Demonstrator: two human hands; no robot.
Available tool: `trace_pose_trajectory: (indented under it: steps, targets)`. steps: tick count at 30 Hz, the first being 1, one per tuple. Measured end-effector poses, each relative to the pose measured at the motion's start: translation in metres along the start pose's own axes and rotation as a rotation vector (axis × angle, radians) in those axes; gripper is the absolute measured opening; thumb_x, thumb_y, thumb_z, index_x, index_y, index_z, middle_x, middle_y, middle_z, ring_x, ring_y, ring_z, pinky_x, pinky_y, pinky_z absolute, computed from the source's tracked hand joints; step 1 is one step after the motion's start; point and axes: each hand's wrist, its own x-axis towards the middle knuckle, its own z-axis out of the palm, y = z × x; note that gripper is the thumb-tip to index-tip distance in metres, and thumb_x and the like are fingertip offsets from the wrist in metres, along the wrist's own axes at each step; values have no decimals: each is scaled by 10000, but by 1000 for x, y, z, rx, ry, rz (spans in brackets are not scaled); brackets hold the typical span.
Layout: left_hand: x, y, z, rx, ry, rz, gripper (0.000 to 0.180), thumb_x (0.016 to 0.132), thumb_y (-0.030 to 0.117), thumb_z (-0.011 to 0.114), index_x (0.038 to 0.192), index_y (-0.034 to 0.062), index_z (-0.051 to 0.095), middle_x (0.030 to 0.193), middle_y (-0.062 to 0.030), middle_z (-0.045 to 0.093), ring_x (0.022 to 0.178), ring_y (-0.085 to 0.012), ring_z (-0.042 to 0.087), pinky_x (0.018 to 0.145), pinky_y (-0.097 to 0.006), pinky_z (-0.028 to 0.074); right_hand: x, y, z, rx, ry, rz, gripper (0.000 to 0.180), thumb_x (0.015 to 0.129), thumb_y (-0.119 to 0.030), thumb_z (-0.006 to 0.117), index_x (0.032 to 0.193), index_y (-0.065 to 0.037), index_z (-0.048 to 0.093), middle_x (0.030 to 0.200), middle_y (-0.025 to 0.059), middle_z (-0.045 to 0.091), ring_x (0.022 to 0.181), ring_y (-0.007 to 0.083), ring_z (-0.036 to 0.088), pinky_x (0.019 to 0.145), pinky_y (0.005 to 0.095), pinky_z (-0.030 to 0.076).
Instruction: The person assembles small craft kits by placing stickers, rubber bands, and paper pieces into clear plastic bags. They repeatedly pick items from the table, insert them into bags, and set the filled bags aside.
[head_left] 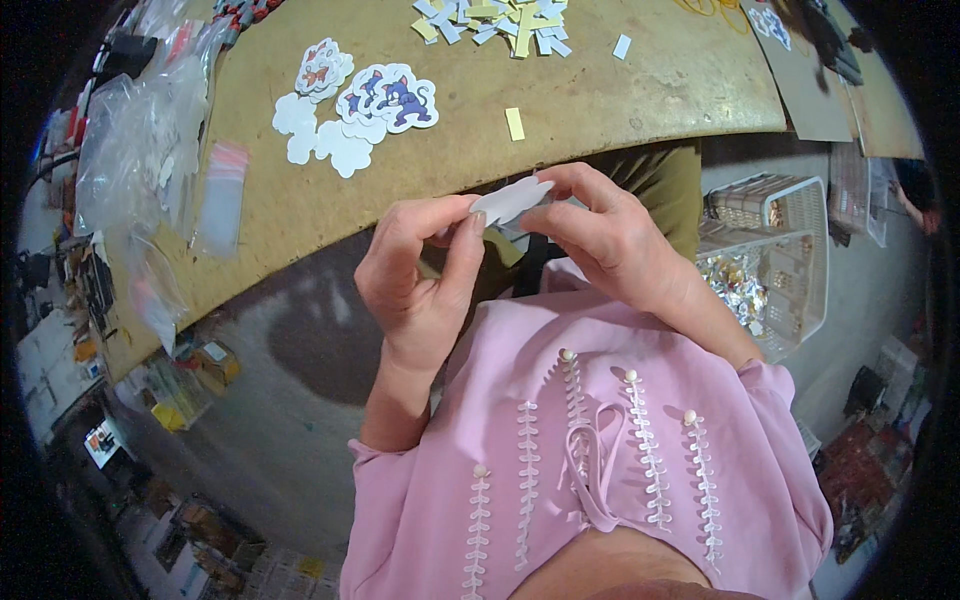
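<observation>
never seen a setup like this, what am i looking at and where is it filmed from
There's no machine here, just a person's two bare hands. The one picture comes from a wide fisheye camera on their head, looking down, so straight edges look bent. The left hand and right hand hold a white piece between their fingertips. On the table lie cartoon cut-outs, blank white shapes and a pile of small white and yellow strips.

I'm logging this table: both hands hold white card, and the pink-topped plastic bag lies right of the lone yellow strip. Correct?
Not quite: the head view shows the bag left of the yellow strip. The left hand and right hand do hold white card.
</observation>
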Motion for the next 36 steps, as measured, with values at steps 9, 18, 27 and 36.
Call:
trace_pose_trajectory:
  steps: [9, 18, 27, 36]
  targets:
    - [12, 14, -22, 223, -238, 103, 300, 807, -90, 821, 1030, 80, 713, 908, -59, 745, 747, -241, 671, 672, -343, 536, -1, -5, 0, 67, -99, -81, 404, 769, 47, 769, 1156, -60, 730, 1192, 178, 652, 944, 312, 700, 753, 364, 597]
    - [11, 15, -25, 370, -518, 65, 168, 844, 40, 785, 1005, 74, 753, 924, -68, 695, 870, -285, 662, 787, -424, 535, -1, -10, 5, 30, -180, -98, 347, 806, -42, 782, 1148, -49, 729, 1200, 173, 659, 1011, 335, 710, 796, 390, 604]
    - [7, 4, -22, 245, -473, 125, 158, 801, 36, 798, 951, 70, 763, 1013, -70, 690, 963, -289, 645, 851, -414, 532, -6, -7, 1, -33, -164, -48, 331, 791, 33, 736, 1115, -38, 736, 1211, 170, 657, 1003, 335, 707, 796, 392, 605]
    - [9, -3, -25, 232, -523, 213, 214, 758, 86, 883, 945, 83, 779, 1029, -81, 730, 924, -304, 686, 833, -417, 550, -9, -8, -2, 36, -179, -26, 392, 740, 90, 727, 1111, -36, 723, 1234, 154, 657, 1000, 315, 713, 784, 384, 607]
